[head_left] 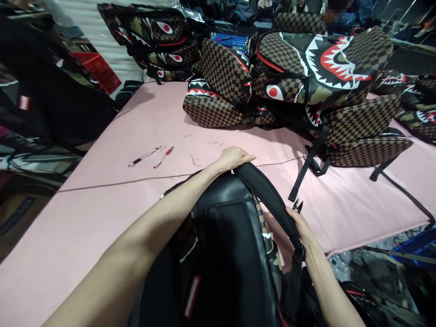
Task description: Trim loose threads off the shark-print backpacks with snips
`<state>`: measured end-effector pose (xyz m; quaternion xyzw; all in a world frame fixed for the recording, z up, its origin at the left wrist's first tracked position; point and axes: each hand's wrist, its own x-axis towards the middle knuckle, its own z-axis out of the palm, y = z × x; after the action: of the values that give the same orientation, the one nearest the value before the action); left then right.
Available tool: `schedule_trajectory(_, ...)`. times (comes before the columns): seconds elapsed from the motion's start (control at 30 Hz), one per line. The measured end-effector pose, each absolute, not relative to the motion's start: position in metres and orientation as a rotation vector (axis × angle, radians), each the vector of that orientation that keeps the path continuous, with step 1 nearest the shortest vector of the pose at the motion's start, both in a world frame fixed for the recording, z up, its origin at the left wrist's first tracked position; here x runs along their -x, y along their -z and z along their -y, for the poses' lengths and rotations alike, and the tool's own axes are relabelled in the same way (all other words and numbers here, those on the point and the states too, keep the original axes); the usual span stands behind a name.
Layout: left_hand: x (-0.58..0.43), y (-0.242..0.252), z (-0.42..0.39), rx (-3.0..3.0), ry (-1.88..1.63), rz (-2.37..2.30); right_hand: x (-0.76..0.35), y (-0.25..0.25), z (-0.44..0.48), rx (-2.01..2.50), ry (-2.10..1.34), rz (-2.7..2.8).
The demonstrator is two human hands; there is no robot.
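Observation:
A black backpack [235, 245] stands in front of me, its back panel facing me and checkered, camouflage cloth showing along its sides. At the bag's top, my left hand [234, 158] is closed around the upper end of the padded shoulder strap [269, 190]. Lower down on the right, my right hand [299, 222] grips the same strap. Dark pointed blades of what look like thread snips [298, 206] stick out from my right hand; their handles are hidden. The strap curves taut between both hands.
Several checkered shark-mouth backpacks [286, 68] are piled at the back of the pink-covered table [112, 218], more at the back left [160, 32]. A black pen [145, 156] and a red pen [164, 157] lie left of centre. A cord [126, 183] crosses the table.

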<state>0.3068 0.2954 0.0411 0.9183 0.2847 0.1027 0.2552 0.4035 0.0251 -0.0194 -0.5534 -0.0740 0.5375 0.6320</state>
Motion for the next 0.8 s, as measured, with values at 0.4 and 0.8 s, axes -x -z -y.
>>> schedule_trajectory(0.4, -0.24, -0.067, -0.23, -2.752, -0.548, -0.894, -0.402, 0.035, -0.02, 1.162, -1.313, 0.045)
schedule_trajectory(0.8, -0.035, -0.053, -0.09, -2.643, -0.436, -1.679, -0.401, 0.033, -0.013, 1.156, -1.241, -0.017)
